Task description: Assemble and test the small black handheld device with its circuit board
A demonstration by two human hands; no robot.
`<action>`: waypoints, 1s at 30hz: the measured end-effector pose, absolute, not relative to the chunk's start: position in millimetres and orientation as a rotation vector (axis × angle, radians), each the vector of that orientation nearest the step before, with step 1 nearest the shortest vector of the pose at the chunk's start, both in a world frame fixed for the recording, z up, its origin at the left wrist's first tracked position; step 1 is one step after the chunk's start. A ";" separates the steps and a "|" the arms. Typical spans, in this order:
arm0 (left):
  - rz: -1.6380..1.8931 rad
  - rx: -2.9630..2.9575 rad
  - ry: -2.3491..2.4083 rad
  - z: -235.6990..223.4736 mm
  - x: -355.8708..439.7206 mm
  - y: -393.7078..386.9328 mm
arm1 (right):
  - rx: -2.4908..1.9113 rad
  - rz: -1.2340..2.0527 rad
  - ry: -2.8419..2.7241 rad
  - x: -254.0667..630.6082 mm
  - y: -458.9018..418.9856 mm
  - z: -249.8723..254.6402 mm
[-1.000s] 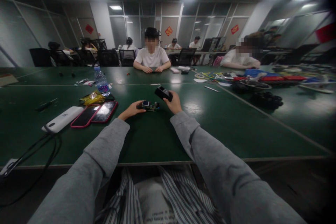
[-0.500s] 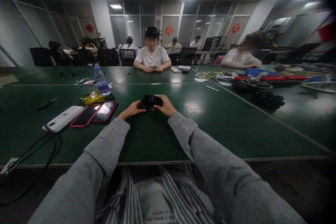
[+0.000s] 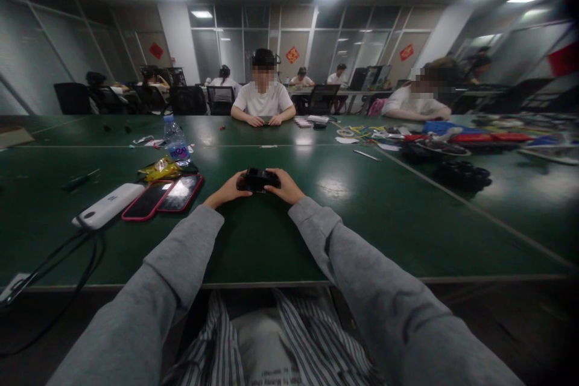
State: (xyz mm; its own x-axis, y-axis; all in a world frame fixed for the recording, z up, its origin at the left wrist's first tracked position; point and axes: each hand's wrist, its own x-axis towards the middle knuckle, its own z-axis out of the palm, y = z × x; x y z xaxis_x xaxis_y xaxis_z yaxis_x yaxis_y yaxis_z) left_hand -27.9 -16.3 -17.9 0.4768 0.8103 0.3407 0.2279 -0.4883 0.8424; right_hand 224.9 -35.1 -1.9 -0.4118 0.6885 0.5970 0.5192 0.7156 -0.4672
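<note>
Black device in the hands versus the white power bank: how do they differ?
The black device is dark; the power bank is white. The left hand and right hand hold the device, while the power bank lies unheld on the green table. Both have dark marks or parts? Too unclear to tell.

The green table (image 3: 271, 247) stretches wide across my view, pale seams along its glossy top. On my left I make out a white power bank (image 3: 108, 205), just beside two red-edged phones (image 3: 147, 199) that touch each other, with a yellow wrapper (image 3: 159, 169) and an upright clear bottle (image 3: 175, 140) beyond. Over to my right lie a thin pale rod (image 3: 366, 155), tangled cables (image 3: 362, 131) and a black bundle (image 3: 464, 175), too blurred for me to identify.
</note>
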 end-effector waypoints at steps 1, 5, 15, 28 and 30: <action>0.988 1.976 0.860 -17.6 -27.8 -16.5 | -0.913 0.259 -2.115 225.2 -35.1 -1.2; 0.999 1.983 0.859 -18.2 -27.9 -16.3 | -0.912 0.232 -2.145 226.3 -34.7 0.9; 1.007 1.982 0.915 -20.2 -28.0 -15.8 | -0.945 0.146 -2.197 224.7 -40.7 7.1; 1.011 2.024 0.971 -23.0 -29.1 -14.2 | -0.881 0.359 -2.222 224.9 -39.0 1.0; 1.006 2.030 0.982 -22.6 -29.2 -15.1 | -0.890 0.381 -2.213 224.9 -37.1 -1.4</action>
